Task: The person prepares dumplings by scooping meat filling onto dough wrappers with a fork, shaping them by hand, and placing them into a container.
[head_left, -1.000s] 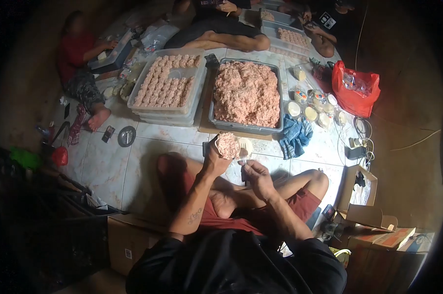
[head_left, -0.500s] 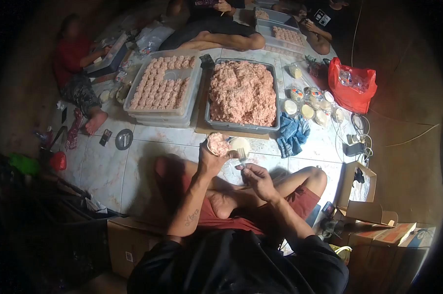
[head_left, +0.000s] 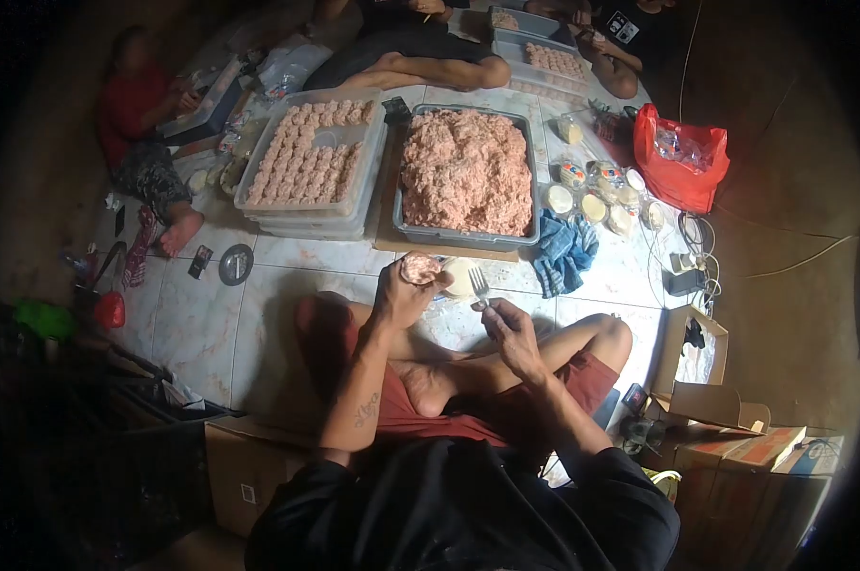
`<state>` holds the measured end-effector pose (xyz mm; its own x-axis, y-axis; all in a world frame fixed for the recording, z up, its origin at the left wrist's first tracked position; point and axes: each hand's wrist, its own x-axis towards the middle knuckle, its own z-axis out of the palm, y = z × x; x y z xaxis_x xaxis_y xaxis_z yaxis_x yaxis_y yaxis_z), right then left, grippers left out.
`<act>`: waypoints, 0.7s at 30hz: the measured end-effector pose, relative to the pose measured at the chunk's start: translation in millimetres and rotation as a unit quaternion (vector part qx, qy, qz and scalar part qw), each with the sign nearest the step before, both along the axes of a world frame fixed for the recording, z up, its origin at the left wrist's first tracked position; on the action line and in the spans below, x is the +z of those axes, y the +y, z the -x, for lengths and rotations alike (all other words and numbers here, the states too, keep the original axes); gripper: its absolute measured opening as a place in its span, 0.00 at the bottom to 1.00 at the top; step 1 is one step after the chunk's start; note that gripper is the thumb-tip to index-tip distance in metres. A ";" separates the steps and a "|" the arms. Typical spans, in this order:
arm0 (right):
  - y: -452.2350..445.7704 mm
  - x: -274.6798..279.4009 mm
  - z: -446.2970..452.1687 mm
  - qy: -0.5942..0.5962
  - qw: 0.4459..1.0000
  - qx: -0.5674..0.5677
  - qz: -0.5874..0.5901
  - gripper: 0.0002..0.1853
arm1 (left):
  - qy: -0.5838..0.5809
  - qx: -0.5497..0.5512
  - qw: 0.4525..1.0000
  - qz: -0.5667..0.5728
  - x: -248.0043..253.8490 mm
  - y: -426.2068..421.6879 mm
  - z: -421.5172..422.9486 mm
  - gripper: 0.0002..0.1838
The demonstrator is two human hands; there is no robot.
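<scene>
My left hand (head_left: pixel 398 297) is closed around a dumpling (head_left: pixel 420 267), with pink minced filling showing at the top. Between the thumb and fingers of my right hand (head_left: pixel 512 335) is a metal fork (head_left: pixel 478 283), its tines pointing up and apart from the dumpling. A stack of pale round wrappers (head_left: pixel 459 274) lies on the floor between my hands. Just beyond them stands a grey tub (head_left: pixel 462 237) heaped with minced filling (head_left: pixel 468 171). To its left, a clear plastic box (head_left: pixel 298 217) holds rows of shaped dumplings (head_left: pixel 306 171).
A blue cloth (head_left: pixel 563 255) lies right of the tub, near several wrapper packs (head_left: pixel 592 207). Farther right are a red plastic bag (head_left: pixel 682 157), cables and an open cardboard box (head_left: pixel 693 357). Other people sit around the tiled floor; one in a red top (head_left: pixel 130 114) is at the left.
The fork has moved away from the dumpling and turned tines-up. My left fingers have closed further around the dumpling. The view has shifted slightly.
</scene>
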<state>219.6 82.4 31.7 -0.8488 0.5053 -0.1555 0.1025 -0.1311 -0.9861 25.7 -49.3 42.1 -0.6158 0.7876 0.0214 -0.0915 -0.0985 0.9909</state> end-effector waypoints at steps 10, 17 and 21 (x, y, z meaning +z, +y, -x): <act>-12.9 -17.4 -2.3 0.028 0.985 0.039 0.164 0.13 | 0.189 0.014 0.980 0.052 34.3 7.8 -2.1 0.30; -13.2 4.8 12.8 0.056 0.954 -0.003 -0.295 0.08 | 0.214 0.075 0.971 0.080 14.6 23.2 -25.7 0.24; 0.3 5.3 -7.5 0.007 0.977 -0.023 -0.210 0.09 | 0.177 0.025 0.982 0.058 19.3 5.1 -1.2 0.27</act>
<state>227.0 82.7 37.0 -0.8239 0.5602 0.0857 0.0921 0.2816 -0.9551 26.9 -44.3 61.5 -0.6235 0.7668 0.1527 0.2626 0.0215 0.9647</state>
